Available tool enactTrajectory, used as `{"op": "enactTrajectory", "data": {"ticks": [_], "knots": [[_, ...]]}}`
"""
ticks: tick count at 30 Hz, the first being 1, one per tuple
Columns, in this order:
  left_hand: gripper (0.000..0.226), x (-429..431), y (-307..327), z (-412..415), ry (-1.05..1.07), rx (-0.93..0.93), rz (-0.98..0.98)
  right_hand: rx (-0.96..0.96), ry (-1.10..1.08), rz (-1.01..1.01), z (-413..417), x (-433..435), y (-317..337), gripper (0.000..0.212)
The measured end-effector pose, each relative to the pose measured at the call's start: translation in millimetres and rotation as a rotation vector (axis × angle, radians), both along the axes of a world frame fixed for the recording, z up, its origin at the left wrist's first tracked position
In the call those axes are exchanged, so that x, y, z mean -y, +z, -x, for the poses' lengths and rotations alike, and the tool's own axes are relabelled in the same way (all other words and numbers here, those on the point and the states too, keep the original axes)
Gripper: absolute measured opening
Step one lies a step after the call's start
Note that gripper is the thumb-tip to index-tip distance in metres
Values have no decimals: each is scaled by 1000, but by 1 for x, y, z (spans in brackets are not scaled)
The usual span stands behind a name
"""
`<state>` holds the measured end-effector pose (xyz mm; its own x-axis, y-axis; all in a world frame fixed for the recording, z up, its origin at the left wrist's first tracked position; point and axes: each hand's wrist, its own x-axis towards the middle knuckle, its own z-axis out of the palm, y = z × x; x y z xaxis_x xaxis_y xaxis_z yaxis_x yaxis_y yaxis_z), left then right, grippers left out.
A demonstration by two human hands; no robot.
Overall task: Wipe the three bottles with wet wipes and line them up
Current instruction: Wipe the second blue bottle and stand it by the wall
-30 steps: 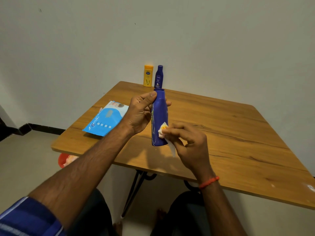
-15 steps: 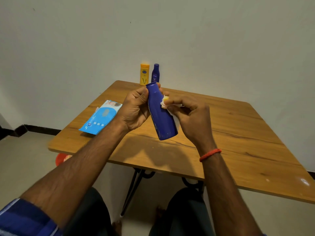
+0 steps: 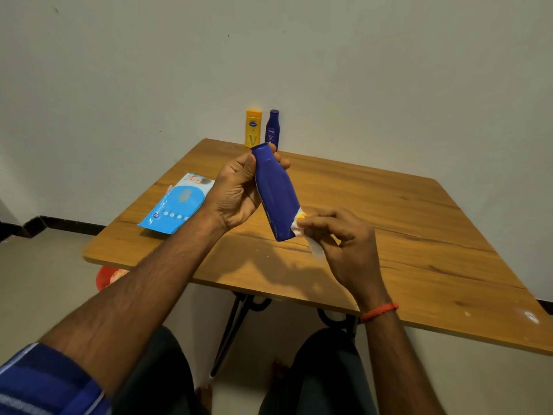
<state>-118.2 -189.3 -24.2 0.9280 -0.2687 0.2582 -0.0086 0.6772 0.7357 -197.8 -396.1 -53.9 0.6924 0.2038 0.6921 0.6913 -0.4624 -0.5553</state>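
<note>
My left hand (image 3: 238,193) grips the upper part of a large blue bottle (image 3: 276,193), held tilted above the wooden table (image 3: 404,229) with its base toward me. My right hand (image 3: 344,239) pinches a crumpled white wet wipe (image 3: 300,224) against the bottle's lower right side, near the base. A tail of the wipe hangs below my fingers. At the table's far edge by the wall, a yellow bottle (image 3: 253,128) and a smaller dark blue bottle (image 3: 272,129) stand upright side by side.
A light blue wet wipes pack (image 3: 176,205) lies flat on the table's left part. A red container (image 3: 106,277) sits on the floor under the table's left corner. My knees are under the near edge.
My right hand slid the wipe down the bottle from near its neck to its base. The bottle stays tilted in my left hand.
</note>
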Motion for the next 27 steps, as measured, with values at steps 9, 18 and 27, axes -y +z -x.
{"op": "enactTrajectory", "data": {"ticks": [9,18,27], "knots": [[30,5,4,8,33,18,-98,108,-6,28,-36,-26,51,21],[28,-1,12,8,132,111,-225,77,15,87,-28,-39,54,22],[26,-5,-2,3,256,57,-351,-132,142,-30,16,-15,-24,25]]}}
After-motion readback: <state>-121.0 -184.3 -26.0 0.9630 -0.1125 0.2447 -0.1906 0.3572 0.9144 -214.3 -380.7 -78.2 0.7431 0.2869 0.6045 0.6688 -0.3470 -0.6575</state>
